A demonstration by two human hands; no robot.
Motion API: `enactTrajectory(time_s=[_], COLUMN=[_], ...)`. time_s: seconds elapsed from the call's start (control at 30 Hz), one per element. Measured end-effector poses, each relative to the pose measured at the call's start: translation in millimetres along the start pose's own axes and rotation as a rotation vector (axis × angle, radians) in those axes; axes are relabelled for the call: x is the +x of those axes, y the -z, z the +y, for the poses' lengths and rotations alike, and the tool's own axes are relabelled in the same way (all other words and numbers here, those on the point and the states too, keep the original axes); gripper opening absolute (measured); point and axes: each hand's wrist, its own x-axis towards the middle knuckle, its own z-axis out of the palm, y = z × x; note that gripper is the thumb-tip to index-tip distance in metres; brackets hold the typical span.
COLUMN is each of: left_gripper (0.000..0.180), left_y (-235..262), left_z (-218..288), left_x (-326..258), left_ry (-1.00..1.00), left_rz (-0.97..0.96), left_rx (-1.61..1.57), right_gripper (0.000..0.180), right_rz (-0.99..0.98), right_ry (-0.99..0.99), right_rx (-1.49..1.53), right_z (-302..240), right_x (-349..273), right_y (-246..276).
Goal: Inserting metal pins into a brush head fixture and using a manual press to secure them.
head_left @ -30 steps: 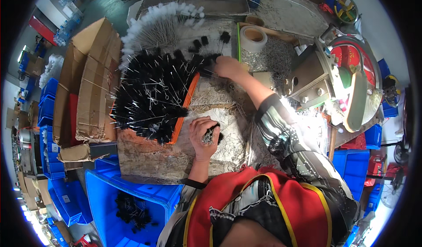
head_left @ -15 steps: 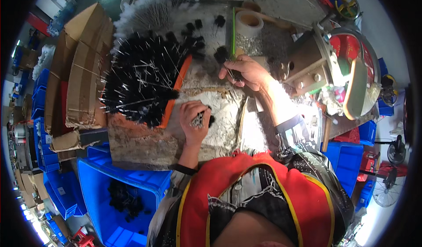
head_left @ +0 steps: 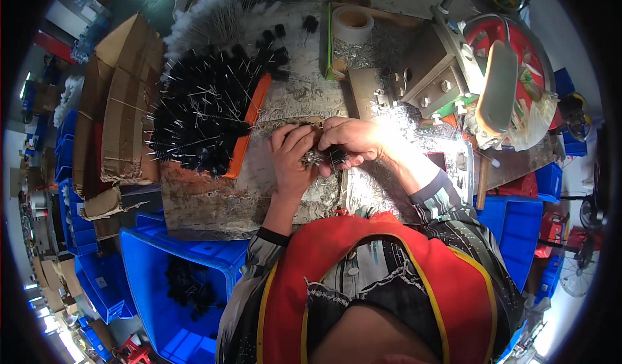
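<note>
Both hands meeting mid-tabletop (head_left: 214, 202), left hand (head_left: 291, 160) and right hand (head_left: 350, 145) each in pinched grip on small black wire-stemmed brush (head_left: 322, 157), steadied between them; black brush pile (head_left: 204, 114) left, within reach.

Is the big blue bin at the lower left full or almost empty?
Almost empty. The blue bin shows mostly bare blue floor, with only a small heap of black brushes lying inside it.

Black bristle brushes (head_left: 207, 111) with silver wire stems lie heaped against an orange tray (head_left: 246, 127). Above that tray: white brushes (head_left: 217, 4). Below it: blue crates (head_left: 178, 280); right of it: red-and-green press (head_left: 473, 66).
</note>
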Motion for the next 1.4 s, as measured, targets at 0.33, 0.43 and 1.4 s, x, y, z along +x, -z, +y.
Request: enactTrajectory(time_s=[0.33,0.43,1.4], left_gripper=[0.019,0.019,0.033], left_y=[16.3,10.1,-29.3], left_z=[0.6,20.2,-8.9], left_x=[7.8,18.1,-36.5], left_ry=[0.740,0.735,0.305], left_rz=[0.120,0.057,0.025], left_rx=[-0.749,-0.776,-0.222], right_gripper=[0.019,0.018,0.035], right_rz=[0.560,0.636,0.553], right_ry=[0.391,0.648,0.834], right_rx=[-1.054,-1.700,-1.365], right_z=[7.3,30.3,34.7], right_x=[3.1,25.1,37.8], right_y=[-7.7,-26.5,-48.4])
